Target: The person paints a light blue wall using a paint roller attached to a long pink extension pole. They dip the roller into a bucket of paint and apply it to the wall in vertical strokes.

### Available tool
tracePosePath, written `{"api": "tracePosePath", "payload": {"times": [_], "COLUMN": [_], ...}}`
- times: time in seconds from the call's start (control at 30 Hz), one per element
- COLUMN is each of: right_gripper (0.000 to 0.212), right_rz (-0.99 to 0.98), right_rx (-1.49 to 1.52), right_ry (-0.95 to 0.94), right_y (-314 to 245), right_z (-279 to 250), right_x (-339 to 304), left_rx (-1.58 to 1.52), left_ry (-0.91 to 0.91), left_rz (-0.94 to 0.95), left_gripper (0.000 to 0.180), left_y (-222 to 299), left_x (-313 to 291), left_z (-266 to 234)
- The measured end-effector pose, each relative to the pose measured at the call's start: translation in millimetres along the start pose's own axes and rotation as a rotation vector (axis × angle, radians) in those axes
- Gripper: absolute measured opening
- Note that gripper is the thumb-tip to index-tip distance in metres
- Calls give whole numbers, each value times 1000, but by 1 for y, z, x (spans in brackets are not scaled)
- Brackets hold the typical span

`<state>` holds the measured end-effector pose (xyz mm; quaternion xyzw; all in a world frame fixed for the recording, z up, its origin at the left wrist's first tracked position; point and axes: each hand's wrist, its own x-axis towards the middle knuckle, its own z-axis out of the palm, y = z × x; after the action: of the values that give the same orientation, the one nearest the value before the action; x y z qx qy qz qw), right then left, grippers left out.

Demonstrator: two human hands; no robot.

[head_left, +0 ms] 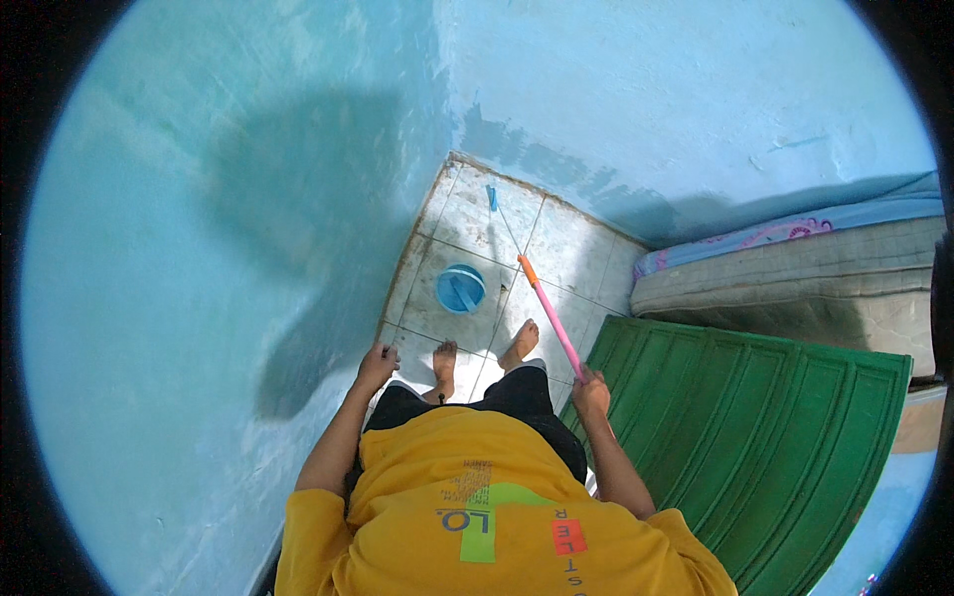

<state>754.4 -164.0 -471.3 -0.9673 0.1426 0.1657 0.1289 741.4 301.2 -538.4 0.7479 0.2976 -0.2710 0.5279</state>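
Note:
My right hand (pixel 590 391) grips the end of a long pink mop handle (pixel 553 328) with an orange collar. The thin shaft runs on across the tiled floor to a small blue head (pixel 491 197) near the far wall corner. My left hand (pixel 377 366) hangs by my hip with its fingers curled, holding nothing, close to the blue wall. A blue bucket (pixel 461 288) stands on the tiles just ahead of my bare feet (pixel 483 353).
Blue painted walls (pixel 229 248) close in on the left and ahead. A green ribbed panel (pixel 755 427) lies to my right, touching my right side. A grey mattress (pixel 795 283) with a blue sheet sits beyond it. White floor tiles (pixel 576 248) show dirty grout.

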Motion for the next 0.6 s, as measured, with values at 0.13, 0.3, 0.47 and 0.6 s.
{"api": "tracePosePath", "payload": {"times": [0.13, 0.3, 0.47, 0.6], "right_gripper": [36, 36, 36, 38], "right_rz": [7, -20, 66, 172], "right_rx": [19, 72, 94, 96], "right_ry": [-4, 49, -15, -89], "right_y": [-7, -12, -12, -11], "right_z": [-2, 1, -33, -96], "right_x": [-4, -5, -43, -109], "left_rx": [-7, 1, -4, 13], "left_ry": [15, 0, -39, -118], "left_rz": [-10, 21, 26, 33], "left_gripper": [31, 31, 31, 33], "left_y": [3, 3, 3, -8], "left_x": [-2, -1, 3, 17], "left_z": [1, -1, 5, 27]}}
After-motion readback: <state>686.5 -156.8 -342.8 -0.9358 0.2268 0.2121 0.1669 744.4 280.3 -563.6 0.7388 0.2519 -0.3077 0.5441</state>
